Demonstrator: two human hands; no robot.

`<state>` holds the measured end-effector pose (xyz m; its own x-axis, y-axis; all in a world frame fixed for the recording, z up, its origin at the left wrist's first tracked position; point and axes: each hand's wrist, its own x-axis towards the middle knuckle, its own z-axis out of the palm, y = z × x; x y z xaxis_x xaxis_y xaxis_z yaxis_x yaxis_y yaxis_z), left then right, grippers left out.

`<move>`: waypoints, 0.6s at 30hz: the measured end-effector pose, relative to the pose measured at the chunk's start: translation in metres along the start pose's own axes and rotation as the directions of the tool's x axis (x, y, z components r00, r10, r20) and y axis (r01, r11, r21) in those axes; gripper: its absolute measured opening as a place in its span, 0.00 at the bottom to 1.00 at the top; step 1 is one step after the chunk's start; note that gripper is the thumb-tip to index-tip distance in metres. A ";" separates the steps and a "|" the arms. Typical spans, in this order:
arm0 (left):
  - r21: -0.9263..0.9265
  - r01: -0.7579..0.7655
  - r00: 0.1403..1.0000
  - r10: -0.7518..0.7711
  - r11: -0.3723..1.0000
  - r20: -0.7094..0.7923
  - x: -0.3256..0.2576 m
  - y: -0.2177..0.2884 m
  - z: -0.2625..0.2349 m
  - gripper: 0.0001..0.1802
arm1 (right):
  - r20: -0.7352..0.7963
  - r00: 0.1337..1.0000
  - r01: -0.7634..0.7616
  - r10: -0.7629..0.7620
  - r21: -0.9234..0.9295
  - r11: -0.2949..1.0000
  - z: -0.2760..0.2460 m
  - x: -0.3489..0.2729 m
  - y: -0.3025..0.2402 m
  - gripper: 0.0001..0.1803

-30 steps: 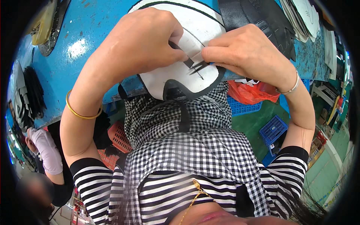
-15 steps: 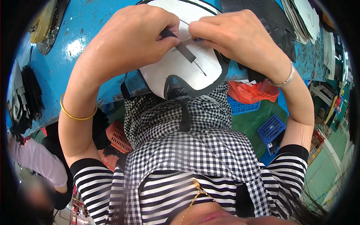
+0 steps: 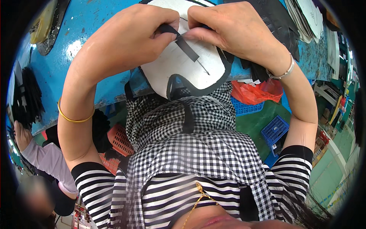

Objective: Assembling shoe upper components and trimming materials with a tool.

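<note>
Both hands up at 12 o'clock over the blue table, working one thin black strip. Left hand is closed, thumb and fingers pinching the strip's upper end at about 11 o'clock of the white panel. Right hand is closed too, fingertips pressed down on the strip just beside the left thumb, hands nearly touching. Strip runs diagonally from the pinch down toward 4 o'clock, lying flat on the white panel, lower end free beside a dashed stitch line. White panel has a black edge and a black U-shaped cutout at its 6 o'clock side; it lies on the table edge and overhangs toward the person's checked apron. Gold bangle on the left wrist at 9 o'clock, silver bracelet on the right wrist at 2 o'clock. Black cut pieces piled on the table at 1 o'clock, a stack of pale sheets further right. Red bag and blue crates on the green floor at 3 o'clock. Orange basket at 8 o'clock. Another person's hand in a pale sleeve at 9 o'clock near black pieces; what it grips I cannot tell.
</note>
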<state>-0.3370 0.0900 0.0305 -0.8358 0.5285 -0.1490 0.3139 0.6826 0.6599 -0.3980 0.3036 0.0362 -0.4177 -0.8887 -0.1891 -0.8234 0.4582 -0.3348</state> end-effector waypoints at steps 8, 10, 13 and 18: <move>-0.707 0.118 0.932 -0.324 0.697 -0.163 -0.053 -0.039 -0.012 0.12 | -0.369 0.899 0.185 -0.236 -0.167 0.968 0.035 -0.032 -0.041 0.13; -0.735 0.067 0.933 -0.303 0.675 -0.194 -0.040 -0.045 -0.005 0.14 | -0.349 0.915 0.123 -0.202 -0.233 0.965 0.047 -0.039 -0.048 0.11; -0.480 0.128 0.870 -0.331 0.868 -0.366 -0.049 -0.029 -0.018 0.14 | -0.340 0.919 0.054 -0.200 -0.394 0.917 0.054 -0.035 -0.062 0.08; -0.355 0.052 0.838 -0.234 0.933 -0.493 -0.054 -0.018 -0.028 0.13 | -0.428 0.900 0.008 -0.076 -0.158 0.987 0.052 -0.021 -0.051 0.06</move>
<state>-0.3100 0.0349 0.0468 -0.9959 0.0342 0.0834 0.0895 0.4854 0.8697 -0.3275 0.2999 0.0089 -0.4783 -0.8417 0.2506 -0.8770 0.4428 -0.1867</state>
